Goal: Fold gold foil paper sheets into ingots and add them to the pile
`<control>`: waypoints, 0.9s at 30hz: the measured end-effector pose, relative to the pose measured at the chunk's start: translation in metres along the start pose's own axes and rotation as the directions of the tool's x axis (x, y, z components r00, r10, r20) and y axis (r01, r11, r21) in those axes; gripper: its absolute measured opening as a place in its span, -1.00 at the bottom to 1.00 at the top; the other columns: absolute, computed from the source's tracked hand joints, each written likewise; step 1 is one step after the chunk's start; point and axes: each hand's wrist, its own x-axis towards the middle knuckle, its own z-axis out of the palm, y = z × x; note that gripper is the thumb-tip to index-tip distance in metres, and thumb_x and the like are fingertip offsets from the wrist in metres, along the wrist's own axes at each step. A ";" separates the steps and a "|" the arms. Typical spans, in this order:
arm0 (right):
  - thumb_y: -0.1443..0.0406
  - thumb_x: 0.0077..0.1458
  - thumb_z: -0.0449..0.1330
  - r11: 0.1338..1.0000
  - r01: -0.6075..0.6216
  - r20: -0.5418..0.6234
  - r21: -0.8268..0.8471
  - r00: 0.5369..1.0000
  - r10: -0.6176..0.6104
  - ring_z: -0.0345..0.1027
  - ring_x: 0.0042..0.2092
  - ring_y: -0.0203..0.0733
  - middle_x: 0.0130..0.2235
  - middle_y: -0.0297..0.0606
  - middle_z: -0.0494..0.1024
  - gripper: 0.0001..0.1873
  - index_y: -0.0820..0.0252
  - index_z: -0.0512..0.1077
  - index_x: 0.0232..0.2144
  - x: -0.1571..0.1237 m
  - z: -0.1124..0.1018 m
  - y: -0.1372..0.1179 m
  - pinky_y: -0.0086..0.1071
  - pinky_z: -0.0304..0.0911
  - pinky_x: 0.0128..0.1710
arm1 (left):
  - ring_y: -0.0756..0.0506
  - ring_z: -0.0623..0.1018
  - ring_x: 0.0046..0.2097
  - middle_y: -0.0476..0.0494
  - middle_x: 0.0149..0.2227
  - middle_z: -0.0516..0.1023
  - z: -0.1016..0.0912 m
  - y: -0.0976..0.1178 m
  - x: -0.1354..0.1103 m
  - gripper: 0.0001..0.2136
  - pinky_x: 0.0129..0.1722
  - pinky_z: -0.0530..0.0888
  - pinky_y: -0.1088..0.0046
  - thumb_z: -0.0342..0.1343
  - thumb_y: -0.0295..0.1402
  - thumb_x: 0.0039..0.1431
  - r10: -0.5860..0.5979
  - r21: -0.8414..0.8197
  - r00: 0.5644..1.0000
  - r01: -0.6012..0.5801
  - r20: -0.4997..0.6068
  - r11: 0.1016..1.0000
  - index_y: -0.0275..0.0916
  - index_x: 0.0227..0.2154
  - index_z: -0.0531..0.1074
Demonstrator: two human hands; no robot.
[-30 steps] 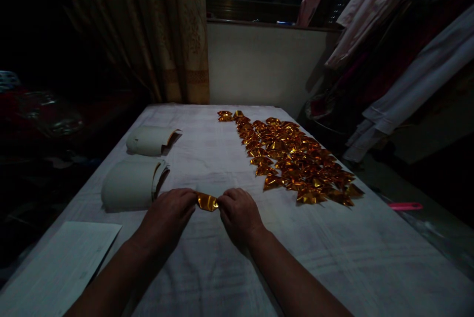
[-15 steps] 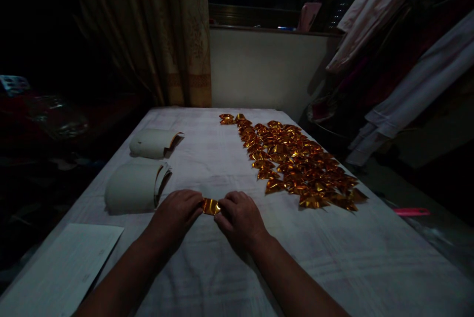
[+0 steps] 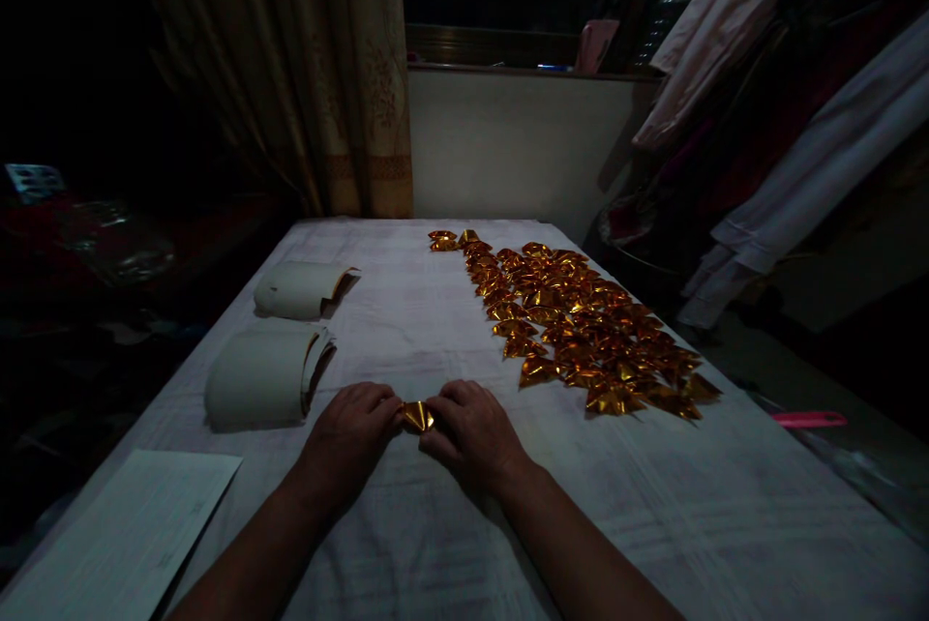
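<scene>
Between my two hands is a small piece of folded gold foil paper, with creases running across its shiny face. My left hand pinches its left end between thumb and fingers. The right end sits in the pinch of my right hand. Both ends of the paper are hidden under the fingertips. To the right of my hands lies a spread of several folded gold foil pieces, bow-like with pointed ends, overlapping in rows.
Two curled stacks of pale-backed sheets, a near one and a far one, lie at left on the cloth-covered table. A white sheet is at the near left corner. Clothes hang at right; a curtain hangs behind.
The foil piece between my hands was flat and rectangular; now it is pinched narrower with slanting folds. The view has tilted slightly, so everything sits a little lower.
</scene>
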 end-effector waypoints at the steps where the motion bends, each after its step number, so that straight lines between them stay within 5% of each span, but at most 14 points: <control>1: 0.18 0.10 0.37 1.000 0.003 0.009 0.002 1.000 -0.003 0.32 -0.09 -0.11 -0.11 -0.24 0.50 -0.71 0.08 0.52 -0.11 0.000 -0.001 0.000 -0.29 0.18 -0.11 | -0.16 0.52 -0.14 -0.12 -0.20 0.56 0.000 0.000 0.000 -0.86 -0.09 0.42 0.24 0.02 -0.32 0.38 -0.001 0.000 1.000 0.001 0.003 1.000 -0.18 -0.24 0.47; 9: 0.22 0.27 0.21 0.999 0.034 -0.022 -0.026 0.999 -0.035 0.31 -0.16 -0.16 -0.19 -0.25 0.50 -0.86 0.10 0.54 -0.20 0.001 0.001 0.003 -0.31 0.16 -0.17 | -0.14 0.51 -0.21 -0.11 -0.27 0.55 0.000 0.001 -0.002 -0.82 -0.17 0.40 0.28 -0.02 -0.32 0.39 -0.019 -0.001 0.999 0.019 0.028 1.000 -0.19 -0.29 0.46; 14: 0.23 0.35 0.09 0.999 0.024 -0.045 -0.046 0.999 -0.026 0.32 -0.20 -0.16 -0.26 -0.23 0.52 -0.76 0.14 0.53 -0.29 0.003 0.008 0.009 -0.30 0.15 -0.18 | -0.14 0.50 -0.26 -0.09 -0.34 0.52 0.003 0.005 -0.004 -0.74 -0.20 0.39 0.28 -0.10 -0.27 0.43 -0.047 -0.045 0.999 0.047 0.007 0.998 -0.20 -0.29 0.44; 27: 0.27 0.28 0.16 0.979 -0.200 -0.050 0.029 0.978 0.201 0.38 -0.19 -0.13 -0.28 -0.26 0.56 -0.88 0.13 0.46 -0.31 0.007 0.006 0.000 -0.34 0.14 -0.19 | -0.17 0.53 -0.20 -0.15 -0.22 0.59 0.014 0.008 -0.005 -0.75 -0.17 0.42 0.26 -0.14 -0.29 0.43 -0.130 -0.066 0.989 0.125 -0.076 0.990 -0.21 -0.09 0.44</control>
